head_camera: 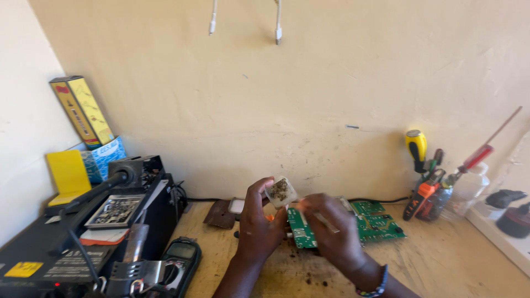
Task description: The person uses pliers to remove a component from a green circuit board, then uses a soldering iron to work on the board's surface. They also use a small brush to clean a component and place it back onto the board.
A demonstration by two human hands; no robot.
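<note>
While the black rework station (49, 243) and multimeter (179, 262) crowd the near left, a small white tub (280, 191) is pinched in the left hand (258, 229) fingers above the worktop (441, 265). A green circuit board (301, 229) is gripped by the blurred right hand (334, 229). The tub is best kept level. Open room is left near right; screwdrivers (428, 182) stand far right.

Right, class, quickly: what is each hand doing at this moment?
Left hand: closed on a small white square container of dark bits.
Right hand: over the green circuit board; blurred, grip cannot be told.
</note>
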